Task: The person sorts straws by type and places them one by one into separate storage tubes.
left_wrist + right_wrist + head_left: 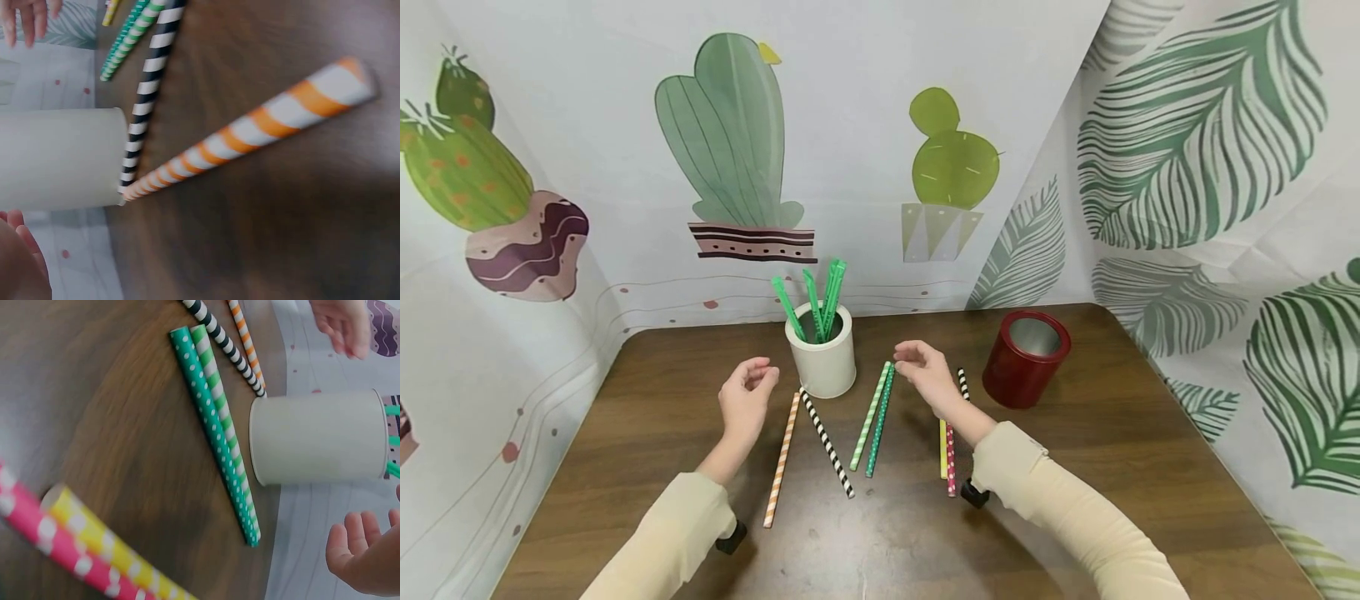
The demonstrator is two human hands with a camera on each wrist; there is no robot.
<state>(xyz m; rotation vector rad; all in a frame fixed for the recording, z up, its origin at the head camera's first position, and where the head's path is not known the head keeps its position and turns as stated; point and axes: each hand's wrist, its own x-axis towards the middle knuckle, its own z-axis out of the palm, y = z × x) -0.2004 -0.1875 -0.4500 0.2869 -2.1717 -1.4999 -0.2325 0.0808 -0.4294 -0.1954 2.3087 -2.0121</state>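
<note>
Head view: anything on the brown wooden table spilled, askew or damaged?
No spill or damage shows. The striped and dotted paper straws look slightly untidy, lying at mixed angles outside the cream cylindrical can.

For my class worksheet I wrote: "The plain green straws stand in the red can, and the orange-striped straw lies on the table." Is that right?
Not quite: the plain green straws stand in the white can, not the red can, as the head view shows. The orange-striped straw does lie on the table.
</note>
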